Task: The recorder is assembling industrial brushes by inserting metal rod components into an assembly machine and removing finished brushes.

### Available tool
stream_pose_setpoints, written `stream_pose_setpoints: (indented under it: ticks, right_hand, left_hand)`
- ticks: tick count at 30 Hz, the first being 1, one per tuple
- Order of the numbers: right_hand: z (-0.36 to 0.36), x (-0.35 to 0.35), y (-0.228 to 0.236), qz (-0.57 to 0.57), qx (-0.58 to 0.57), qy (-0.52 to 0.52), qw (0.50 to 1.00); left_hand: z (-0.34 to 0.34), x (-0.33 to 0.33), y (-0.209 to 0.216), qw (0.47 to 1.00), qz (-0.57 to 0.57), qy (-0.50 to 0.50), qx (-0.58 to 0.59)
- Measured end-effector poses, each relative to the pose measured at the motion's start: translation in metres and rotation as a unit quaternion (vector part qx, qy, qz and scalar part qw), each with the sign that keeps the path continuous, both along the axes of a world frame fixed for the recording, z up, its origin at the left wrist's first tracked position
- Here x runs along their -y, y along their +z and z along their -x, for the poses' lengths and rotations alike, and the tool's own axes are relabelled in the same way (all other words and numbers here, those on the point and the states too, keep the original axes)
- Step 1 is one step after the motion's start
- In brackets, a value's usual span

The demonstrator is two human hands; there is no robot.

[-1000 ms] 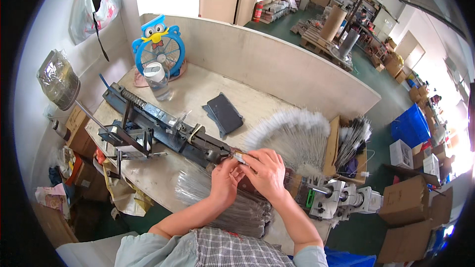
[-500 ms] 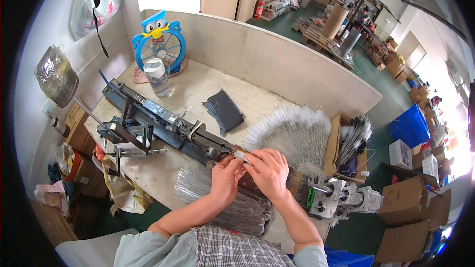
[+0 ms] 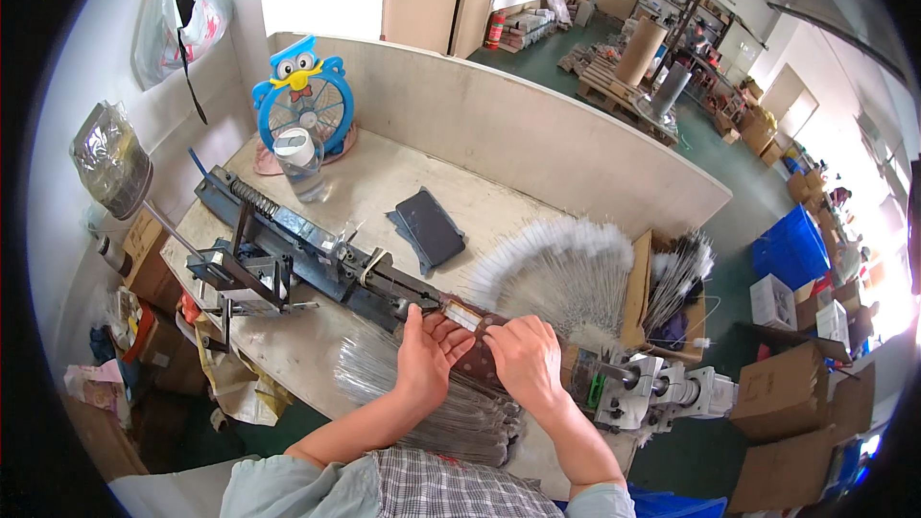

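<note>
moved apart, the left hand [image 3: 424, 357] spreads loosely and the right hand [image 3: 528, 357] curls, grip unclear, near the lower-centre white strip [image 3: 463, 317], work seemingly unfinished.

There are two grips [image 3: 426, 361] [image 3: 526, 357], one fan [image 3: 312, 113] and one white-lidded jar [image 3: 301, 163].

Around a long dark metal fixture [image 3: 312, 238] on a pale desk [image 3: 363, 184]

At the fixture's right end, a small white rectangular piece [image 3: 463, 317] lies between the left fingers [image 3: 446, 334] and the right fingers [image 3: 510, 334]. Behind the fixture, left to right: a clear plastic white-lidded jar [image 3: 302, 161] before a blue plastic round fan [image 3: 321, 111], a flat dark rectangular pad [image 3: 431, 232], a spread of white-tipped wires [image 3: 561, 273], a brown cardboard box [image 3: 637, 293]. A silvery wire bundle [image 3: 367, 363] lies before the fixture; a silver metal mechanism [image 3: 659, 388], right of both.
</note>
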State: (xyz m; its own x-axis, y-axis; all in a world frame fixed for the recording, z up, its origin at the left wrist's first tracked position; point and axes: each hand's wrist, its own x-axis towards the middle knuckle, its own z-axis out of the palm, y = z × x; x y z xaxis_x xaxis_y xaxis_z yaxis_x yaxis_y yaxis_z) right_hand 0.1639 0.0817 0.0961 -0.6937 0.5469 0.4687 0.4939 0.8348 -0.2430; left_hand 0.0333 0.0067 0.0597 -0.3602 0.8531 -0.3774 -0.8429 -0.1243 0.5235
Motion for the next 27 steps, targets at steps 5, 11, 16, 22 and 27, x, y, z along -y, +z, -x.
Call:
stream_pose_setpoints:
  ticks: [5,11,16,22,27]
  right_hand:
    - [-0.009,-0.003,0.004,0.019,-0.017,0.011,1.0]
    - [-0.023,0.007,0.012,0.06,-0.08,0.025,0.995]
    - [-0.041,0.024,-0.029,0.195,-0.026,0.043,0.979]
    - [-0.069,0.032,-0.042,0.296,0.116,-0.004,0.948]
    - [-0.074,0.03,-0.039,0.324,0.167,0.014,0.931]
  left_hand:
    - [-0.003,-0.001,0.004,0.998,0.015,-0.033,-0.046]
    - [-0.004,0.013,-0.005,0.989,0.041,-0.097,-0.104]
    - [0.036,0.051,-0.026,0.969,0.099,-0.059,-0.217]
    - [0.203,0.154,-0.099,0.959,0.148,0.239,-0.023]
    - [0.316,0.227,-0.112,0.832,0.278,0.45,-0.168]
